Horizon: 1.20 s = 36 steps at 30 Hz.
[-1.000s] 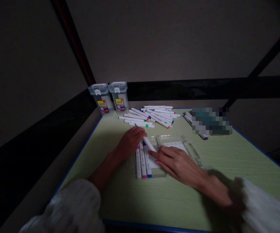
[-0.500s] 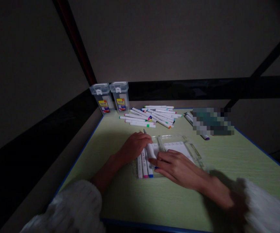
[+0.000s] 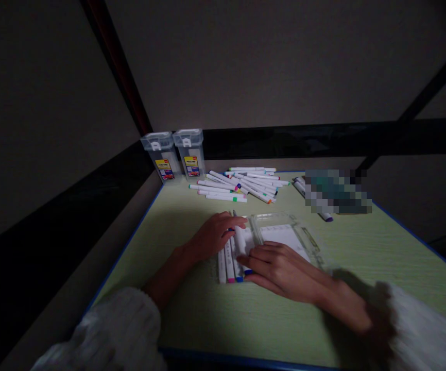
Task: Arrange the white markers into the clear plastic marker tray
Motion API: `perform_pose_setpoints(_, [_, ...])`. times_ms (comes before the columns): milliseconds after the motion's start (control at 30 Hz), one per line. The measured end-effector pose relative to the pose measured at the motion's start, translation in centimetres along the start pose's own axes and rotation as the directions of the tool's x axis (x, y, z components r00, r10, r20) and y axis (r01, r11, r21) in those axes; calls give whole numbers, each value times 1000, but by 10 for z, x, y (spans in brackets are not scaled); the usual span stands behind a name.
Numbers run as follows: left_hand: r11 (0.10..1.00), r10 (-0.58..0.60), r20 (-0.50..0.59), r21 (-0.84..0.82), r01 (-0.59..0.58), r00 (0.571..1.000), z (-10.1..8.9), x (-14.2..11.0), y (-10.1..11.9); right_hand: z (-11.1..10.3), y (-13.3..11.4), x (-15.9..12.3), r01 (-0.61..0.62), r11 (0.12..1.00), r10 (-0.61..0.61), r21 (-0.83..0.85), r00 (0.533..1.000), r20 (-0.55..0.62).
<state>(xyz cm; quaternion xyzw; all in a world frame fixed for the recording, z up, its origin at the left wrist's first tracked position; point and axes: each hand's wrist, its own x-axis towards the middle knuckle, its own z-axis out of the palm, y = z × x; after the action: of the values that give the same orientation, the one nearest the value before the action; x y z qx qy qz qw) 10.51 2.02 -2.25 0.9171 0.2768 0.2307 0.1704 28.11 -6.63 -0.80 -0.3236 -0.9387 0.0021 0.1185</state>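
A white marker (image 3: pixel 239 241) with a dark blue end lies lengthwise between my hands, over the left half of an opened clear plastic case (image 3: pixel 259 230). My right hand (image 3: pixel 280 268) pinches its near end between thumb and fingers. Around its far end curl the index finger and thumb of my left hand (image 3: pixel 217 234); the remaining left fingers are partly hidden. Just left of this marker, several white markers (image 3: pixel 229 263) with pale, pink and blue ends lie side by side in the case. A white printed sheet (image 3: pixel 282 239) shows in the case's right half.
A loose pile of white markers (image 3: pixel 242 185) lies at the back of the table (image 3: pixel 192 319). Two lidded clear boxes, a left box (image 3: pixel 164 159) and a right box (image 3: pixel 190 154), stand at the back left. More markers (image 3: pixel 315 203) lie beside a blurred-out object (image 3: pixel 339 193).
The held marker has shifted slightly to the right and lies lower beside the others. My left fingers have loosened and stretched a little over its far end. My right hand has barely moved.
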Motion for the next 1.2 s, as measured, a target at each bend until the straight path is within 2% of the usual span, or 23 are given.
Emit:
perform_pose_setpoints(300, [1000,-3,45,-22,4,999,-5,1,6,0,0,-1,11,999,-12,47,1000,28])
perform_pose_setpoints(533, [997,66,-32,-28,-67,997,-5,1,-4,0,1,-1,27,999,-29,32,999,39])
perform_pose_setpoints(600, [999,50,-35,-19,-51,998,-6,1,-7,-2,1,-2,34,999,-35,24,999,32])
perform_pose_setpoints(800, [999,23,38,45,-25,999,-7,-1,-14,-6,6,-5,17,1000,-17,-8,1000,-9])
perform_pose_setpoints(1000, [996,33,94,79,-41,995,-5,-2,-17,-6,12,-6,-35,999,36,-32,999,28])
perform_pose_setpoints(1200, [998,19,104,58,-25,994,-3,0,-18,-8,12,-6,-56,998,55,17,996,65])
